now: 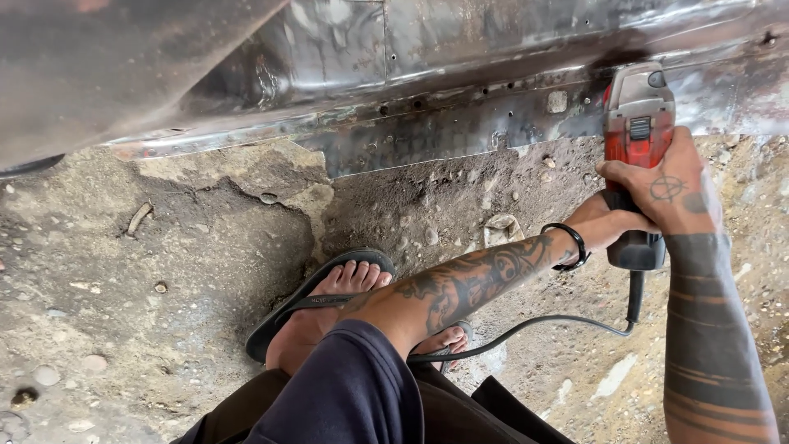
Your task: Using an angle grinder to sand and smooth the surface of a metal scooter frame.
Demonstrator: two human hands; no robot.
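Observation:
A red and grey angle grinder (638, 140) points up at the lower edge of a bare, scorched metal car body panel (427, 131). My right hand (667, 185) wraps the grinder's body from the right. My left hand (606, 226) reaches across from the left and grips the grinder's dark rear handle; its fingers are hidden behind the tool. A black band sits on my left wrist (567, 245). The grinder's black cable (542, 325) runs down from the handle and loops left toward my feet. The grinding disc is hidden behind the tool.
Cracked concrete and loose dirt with small stones (164, 271) lie under the panel. My foot in a black flip-flop (329, 304) stands beside the cable. A dark tyre edge (29, 167) shows at far left.

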